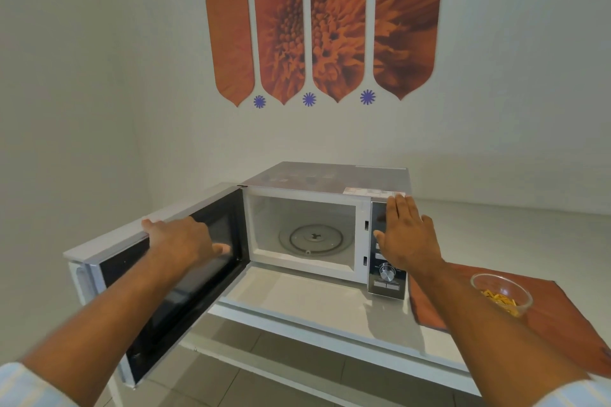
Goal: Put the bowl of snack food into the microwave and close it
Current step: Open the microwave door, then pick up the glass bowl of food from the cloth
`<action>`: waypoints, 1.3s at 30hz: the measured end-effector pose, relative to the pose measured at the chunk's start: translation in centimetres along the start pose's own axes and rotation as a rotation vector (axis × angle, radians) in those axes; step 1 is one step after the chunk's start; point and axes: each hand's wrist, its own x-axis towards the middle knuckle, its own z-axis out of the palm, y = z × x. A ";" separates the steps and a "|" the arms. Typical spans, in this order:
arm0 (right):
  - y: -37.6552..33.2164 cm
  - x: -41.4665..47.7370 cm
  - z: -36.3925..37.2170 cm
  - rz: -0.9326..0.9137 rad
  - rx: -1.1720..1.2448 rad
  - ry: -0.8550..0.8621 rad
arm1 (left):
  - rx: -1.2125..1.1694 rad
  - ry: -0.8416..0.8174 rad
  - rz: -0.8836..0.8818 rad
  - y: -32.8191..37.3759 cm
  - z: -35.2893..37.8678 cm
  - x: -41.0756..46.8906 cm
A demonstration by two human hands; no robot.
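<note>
A white microwave (327, 182) stands on a white counter, its cavity empty except for the glass turntable (314, 238). Its door (158, 301) is swung wide open to the left. My left hand (180, 236) grips the door's top edge, thumb over the top, fingers on the dark inner window. My right hand (408, 235) lies flat, fingers together, against the control panel (386, 277) on the microwave's right side. A clear glass bowl (501, 294) with yellow snack pieces in it sits to the right on an orange-brown mat (558, 320), apart from both hands.
The white counter (314, 304) has its front edge just below the microwave, with grey floor tiles beneath. A white wall with orange flower panels (324, 23) rises behind. The counter runs on to the right behind the mat.
</note>
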 end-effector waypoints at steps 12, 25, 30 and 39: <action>-0.3 0.2 1.5 0.023 0.005 0.051 | 0.019 0.258 -0.025 -1.2 2.5 1.2; 0.2 0.6 0.6 -0.001 -0.085 0.031 | -0.625 0.556 0.480 13.9 -0.6 3.5; 1.1 -1.1 0.0 0.003 -0.025 0.093 | -0.772 0.581 0.672 20.0 -1.5 2.9; 5.3 -6.5 0.2 0.331 0.204 0.156 | -1.353 0.271 0.979 30.0 -2.5 -2.3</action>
